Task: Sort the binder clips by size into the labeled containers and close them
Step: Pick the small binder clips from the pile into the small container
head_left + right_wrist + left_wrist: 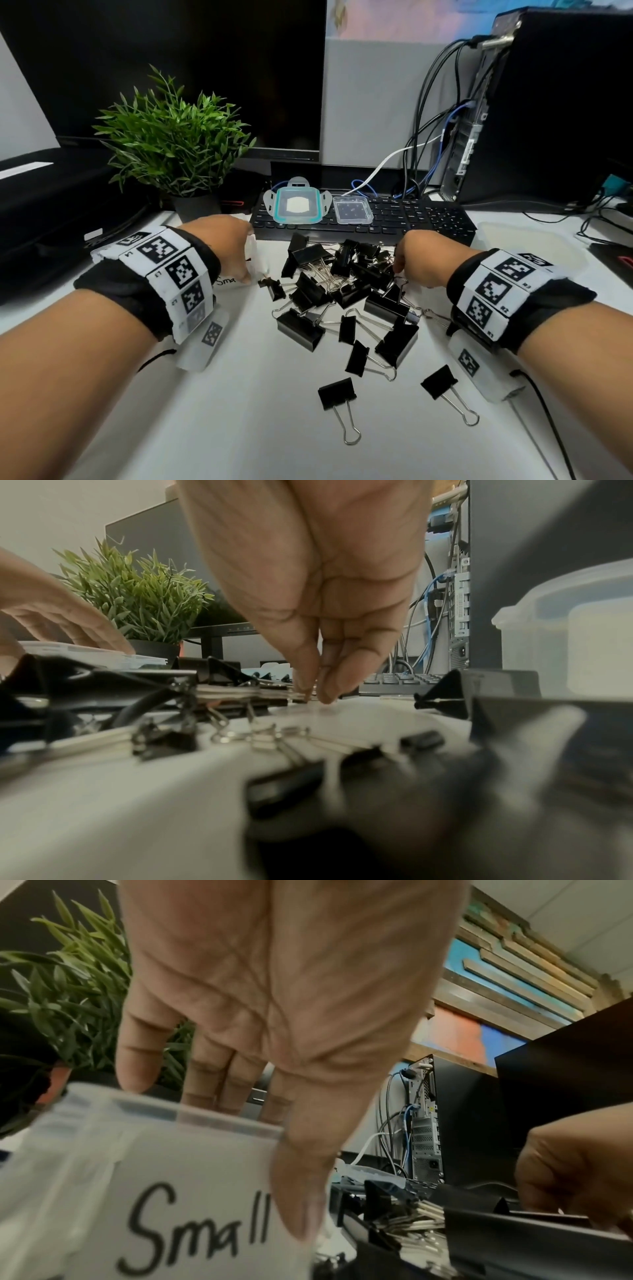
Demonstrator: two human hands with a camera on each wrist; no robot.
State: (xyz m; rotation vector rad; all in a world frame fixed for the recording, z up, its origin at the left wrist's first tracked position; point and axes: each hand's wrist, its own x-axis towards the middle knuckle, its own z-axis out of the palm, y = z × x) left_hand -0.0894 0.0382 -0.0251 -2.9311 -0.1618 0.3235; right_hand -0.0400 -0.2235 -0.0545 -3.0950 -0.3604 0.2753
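Note:
A heap of black binder clips (342,284) of mixed sizes lies mid-desk, with two stray clips (337,394) nearer me. My left hand (236,246) holds a clear container labelled "Small" (154,1150) at the heap's left edge; the thumb (294,1191) presses its front wall and the fingers (219,1085) reach over the rim. My right hand (402,265) dips into the heap's right side. In the right wrist view, the right hand (313,693) pinches a clip's silver wire handle (274,692) between thumb and fingertip. A larger translucent container (534,246) stands at the right.
A teal-rimmed lid (297,205) and a small clear lid (352,209) lie on the black keyboard (428,219) behind the heap. A potted plant (171,147) stands back left; a PC tower (548,102) with cables stands back right. Monitors line the back.

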